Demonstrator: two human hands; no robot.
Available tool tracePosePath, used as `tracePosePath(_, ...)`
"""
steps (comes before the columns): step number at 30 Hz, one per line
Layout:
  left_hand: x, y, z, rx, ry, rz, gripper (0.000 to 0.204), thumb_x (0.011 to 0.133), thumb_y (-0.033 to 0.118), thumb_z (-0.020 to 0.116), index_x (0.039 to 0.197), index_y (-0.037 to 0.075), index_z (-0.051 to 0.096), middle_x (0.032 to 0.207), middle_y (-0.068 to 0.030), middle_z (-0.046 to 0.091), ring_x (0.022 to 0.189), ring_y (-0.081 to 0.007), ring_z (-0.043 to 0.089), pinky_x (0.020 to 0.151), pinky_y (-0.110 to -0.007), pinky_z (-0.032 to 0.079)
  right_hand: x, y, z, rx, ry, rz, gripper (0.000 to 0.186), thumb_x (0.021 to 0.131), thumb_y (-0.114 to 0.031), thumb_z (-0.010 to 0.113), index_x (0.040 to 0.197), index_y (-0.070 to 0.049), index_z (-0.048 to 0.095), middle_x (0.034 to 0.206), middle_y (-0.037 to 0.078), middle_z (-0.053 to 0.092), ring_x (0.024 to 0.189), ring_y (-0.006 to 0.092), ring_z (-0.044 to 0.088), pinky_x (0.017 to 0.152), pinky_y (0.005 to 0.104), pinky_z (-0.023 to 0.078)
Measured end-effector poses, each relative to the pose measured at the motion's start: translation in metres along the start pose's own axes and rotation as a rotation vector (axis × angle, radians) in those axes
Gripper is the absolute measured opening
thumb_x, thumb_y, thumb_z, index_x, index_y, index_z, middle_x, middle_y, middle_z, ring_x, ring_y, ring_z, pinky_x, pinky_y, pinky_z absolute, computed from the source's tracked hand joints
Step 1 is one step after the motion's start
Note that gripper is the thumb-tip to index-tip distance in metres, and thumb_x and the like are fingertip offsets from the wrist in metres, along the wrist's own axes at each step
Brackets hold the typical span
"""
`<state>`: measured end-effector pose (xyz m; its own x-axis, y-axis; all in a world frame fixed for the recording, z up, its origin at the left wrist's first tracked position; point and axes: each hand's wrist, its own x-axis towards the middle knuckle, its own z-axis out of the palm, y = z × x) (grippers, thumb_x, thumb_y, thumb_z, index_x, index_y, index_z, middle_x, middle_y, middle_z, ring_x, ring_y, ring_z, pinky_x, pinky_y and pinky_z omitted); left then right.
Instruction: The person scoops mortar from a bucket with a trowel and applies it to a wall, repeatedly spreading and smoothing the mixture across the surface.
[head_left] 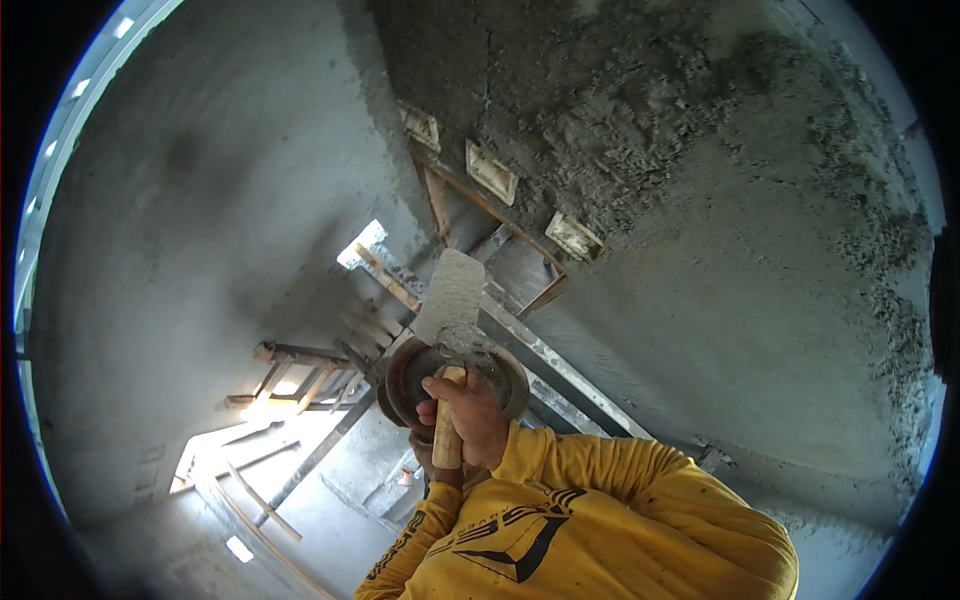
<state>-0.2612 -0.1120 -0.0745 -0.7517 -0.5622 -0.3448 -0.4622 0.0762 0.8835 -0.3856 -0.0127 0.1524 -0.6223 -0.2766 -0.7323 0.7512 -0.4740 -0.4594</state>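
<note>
My right hand (470,415) grips the pale wooden handle (450,425) of a trowel, whose long, flat blade (452,285) points up and away from me, coated in grey mortar. Beneath it is a round, dark reddish-brown pan (505,385) with some wet mortar (460,345) in it. My left hand (435,460) holds the pan from below, its fingers largely hidden behind the pan and my right hand. Both forearms, in yellow sleeves, come in from the lower edge.
Wooden planks and beams (550,355) cross below the pan. Rough, wet render (650,110) with three small rectangular frames (490,170) fills the upper right; smoother grey wall (170,200) fills the left. A bright opening with timber poles (260,480) lies at lower left.
</note>
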Motion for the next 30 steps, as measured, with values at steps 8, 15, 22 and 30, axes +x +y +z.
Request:
tracePosePath(8,0.021,0.091,-0.021,0.009,0.016,0.118,0.056,0.079,0.022,0.078,0.12,-0.003,0.049,0.11,-0.0137,0.06,0.097,-0.0198,0.06,0.08,-0.029,0.05,0.039,-0.017,0.029,0.155,0.002,-0.194,0.015,0.093,-0.01,0.065,0.106,-0.005,0.058,0.097,0.01,0.067,0.084,0.0201,0.068,0.079,0.0317,0.058)
tracePosePath(15,0.037,0.044,-0.052,-0.018,0.014,-0.016,0.045,0.072,0.02,0.068,0.104,-0.008,0.054,0.097,-0.0244,0.063,0.084,-0.0319,0.057,0.079,-0.041,0.048,0.087,0.009,0.048,0.023,-0.103,-0.186,0.022,0.092,-0.003,0.065,0.108,-0.005,0.05,0.102,0.011,0.061,0.092,0.0226,0.067,0.082,0.0325,0.058)
tracePosePath(22,0.05,0.048,-0.058,0.032,-0.031,-0.072,0.042,0.074,0.019,0.063,0.104,-0.009,0.063,0.09,-0.0213,0.068,0.084,-0.032,0.063,0.079,-0.043,0.05,0.102,-0.044,-0.054,-1.552,-0.363,-0.693,0.033,0.09,-0.016,0.066,0.118,-0.005,0.051,0.101,0.017,0.066,0.086,0.033,0.068,0.077,0.0397,0.056)
tracePosePath(30,0.038,0.073,-0.072,-0.029,-0.019,-0.147,0.038,0.074,0.018,0.06,0.102,-0.008,0.063,0.088,-0.0175,0.069,0.078,-0.0276,0.063,0.074,-0.04,0.051,0.073,-0.066,-0.072,-2.307,-0.158,-0.854,0.028,0.084,-0.018,0.065,0.108,-0.005,0.062,0.092,0.018,0.066,0.081,0.039,0.067,0.074,0.0464,0.054)
